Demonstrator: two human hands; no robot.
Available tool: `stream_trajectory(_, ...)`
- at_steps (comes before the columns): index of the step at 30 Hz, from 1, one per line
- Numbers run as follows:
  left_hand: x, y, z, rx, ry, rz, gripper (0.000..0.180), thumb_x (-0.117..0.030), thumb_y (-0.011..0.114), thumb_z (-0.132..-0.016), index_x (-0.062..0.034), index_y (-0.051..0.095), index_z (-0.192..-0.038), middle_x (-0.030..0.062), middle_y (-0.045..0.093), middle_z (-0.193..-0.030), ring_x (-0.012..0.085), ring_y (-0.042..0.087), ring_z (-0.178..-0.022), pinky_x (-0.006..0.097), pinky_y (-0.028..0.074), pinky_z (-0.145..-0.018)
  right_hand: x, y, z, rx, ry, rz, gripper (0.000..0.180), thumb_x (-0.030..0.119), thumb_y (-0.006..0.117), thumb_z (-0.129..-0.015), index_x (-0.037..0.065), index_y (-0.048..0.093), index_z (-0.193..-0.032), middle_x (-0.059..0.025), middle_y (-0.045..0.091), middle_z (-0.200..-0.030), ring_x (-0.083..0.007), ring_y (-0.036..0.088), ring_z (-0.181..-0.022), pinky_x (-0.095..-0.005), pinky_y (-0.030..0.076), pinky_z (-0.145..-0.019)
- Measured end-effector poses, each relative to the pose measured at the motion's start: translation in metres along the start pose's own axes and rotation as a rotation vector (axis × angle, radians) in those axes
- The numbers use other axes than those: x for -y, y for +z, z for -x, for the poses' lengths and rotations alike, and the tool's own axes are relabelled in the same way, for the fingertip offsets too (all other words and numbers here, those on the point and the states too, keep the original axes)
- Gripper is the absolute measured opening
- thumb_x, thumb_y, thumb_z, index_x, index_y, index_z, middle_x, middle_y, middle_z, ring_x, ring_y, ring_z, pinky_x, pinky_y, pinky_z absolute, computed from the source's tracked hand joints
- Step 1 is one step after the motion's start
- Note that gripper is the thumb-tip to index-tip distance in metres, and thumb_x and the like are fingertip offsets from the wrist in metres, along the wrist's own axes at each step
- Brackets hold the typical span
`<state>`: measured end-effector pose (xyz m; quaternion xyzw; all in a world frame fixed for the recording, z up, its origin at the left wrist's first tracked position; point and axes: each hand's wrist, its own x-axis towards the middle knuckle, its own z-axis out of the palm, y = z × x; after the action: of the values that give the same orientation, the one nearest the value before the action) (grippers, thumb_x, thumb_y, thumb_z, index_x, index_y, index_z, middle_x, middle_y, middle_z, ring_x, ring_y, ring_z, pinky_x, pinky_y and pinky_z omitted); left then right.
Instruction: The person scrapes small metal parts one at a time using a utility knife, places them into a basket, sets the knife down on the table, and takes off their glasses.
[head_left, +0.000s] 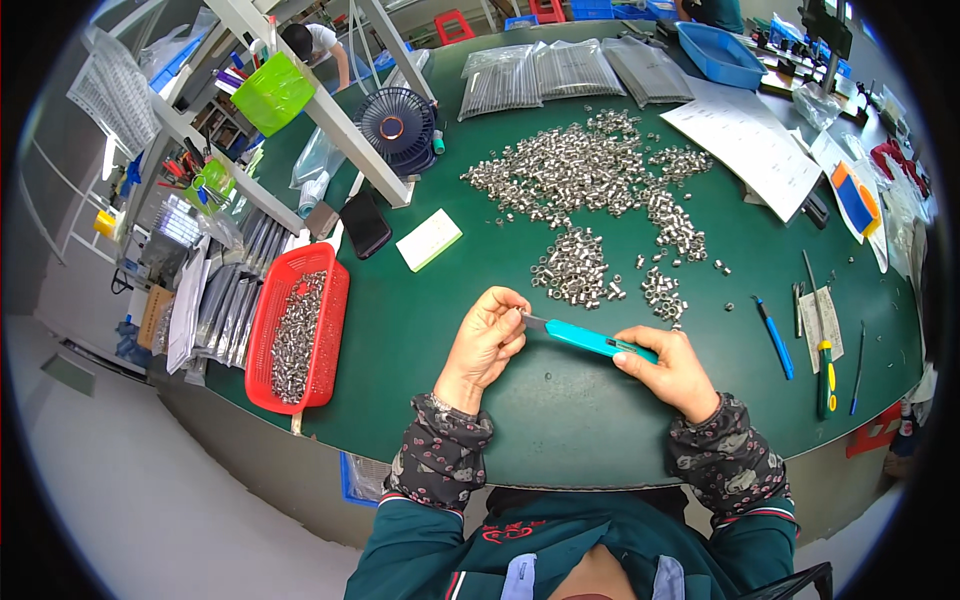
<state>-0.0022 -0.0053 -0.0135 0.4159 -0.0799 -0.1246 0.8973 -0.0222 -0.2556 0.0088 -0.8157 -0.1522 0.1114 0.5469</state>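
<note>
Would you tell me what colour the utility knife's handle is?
Turquoise: the plastic utility knife handle shows best in the head view.

Green-topped workbench (420,330) on pale grey floor (120,480) — white metal frame (330,120) rising behind, brightly lit.

Green work table (440,340) with a curved front edge. On it: a big scatter of small silver metal sleeves (590,175) across the middle and far side, with smaller clumps (575,268) nearer the front. A red plastic basket (262,330) at the left edge holds more of the same parts. Behind it lie a black phone (365,222), a white-and-green pad (428,240) and a small dark desk fan (396,128). Clear bags of long parts (570,70) lie at the far edge, a blue tray (718,52) beside them. White paper sheets (745,140) lie at the right. A blue pen (774,336) and a green-and-yellow-handled tool (826,372) lie near the right front.
</note>
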Motion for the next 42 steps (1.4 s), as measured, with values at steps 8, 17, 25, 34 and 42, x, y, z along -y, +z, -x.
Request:
stream_trajectory(8,0.003,-0.007,0.001,-0.041,-0.04,0.05,0.01,-0.01,0.052,-0.087,-0.0034,0.054,-0.094,0.0032,0.051,-0.079,0.0033,0.033,-0.053,0.014,0.025,-0.039,0.008,0.007,0.004,-0.392,-0.424,0.464,0.026,0.017,0.069,-0.068,0.005,0.06,-0.089,-0.0095,0.051,-0.065,-0.0256,0.053,-0.056,-0.0343,0.041,-0.051)
stream_trajectory(17,-0.005,-0.008,0.001,-0.13,0.016,0.075,0.014,-0.015,0.048,-0.09,-0.0037,0.054,-0.096,0.0035,0.046,-0.08,0.005,0.035,-0.056,0.015,0.026,-0.039,0.01,0.002,0.005,-0.291,-0.468,0.655,0.028,0.016,0.07,-0.065,0.007,0.059,-0.089,-0.0075,0.05,-0.064,-0.0245,0.053,-0.057,-0.0354,0.041,-0.05)
stream_trajectory(25,-0.004,-0.002,0.0,-0.211,0.0,-0.068,0.018,-0.017,0.048,-0.09,-0.0016,0.055,-0.099,0.0034,0.051,-0.08,0.0031,0.035,-0.053,0.014,0.026,-0.039,0.004,0.005,0.004,-0.251,-0.319,0.358,0.025,0.021,0.066,-0.07,0.005,0.06,-0.089,-0.0104,0.058,-0.071,-0.0292,0.057,-0.061,-0.0365,0.045,-0.054)
stream_trajectory(34,0.0,-0.001,0.0,-0.156,0.033,-0.108,0.015,-0.014,0.051,-0.089,-0.0018,0.055,-0.097,0.0031,0.051,-0.079,0.0035,0.036,-0.053,0.014,0.027,-0.039,0.003,0.004,0.004,-0.175,-0.162,0.191,0.025,0.023,0.065,-0.073,0.005,0.061,-0.09,-0.0125,0.061,-0.076,-0.029,0.059,-0.065,-0.0352,0.046,-0.057)
stream_trajectory(42,-0.001,-0.003,0.001,-0.117,-0.025,-0.259,0.016,-0.016,0.05,-0.09,-0.0017,0.055,-0.096,0.0026,0.052,-0.07,0.0023,0.037,-0.048,0.014,0.028,-0.038,0.005,0.003,0.005,-0.166,-0.19,0.235,0.026,0.022,0.066,-0.073,0.004,0.061,-0.091,-0.0131,0.061,-0.076,-0.0277,0.06,-0.066,-0.0332,0.046,-0.059)
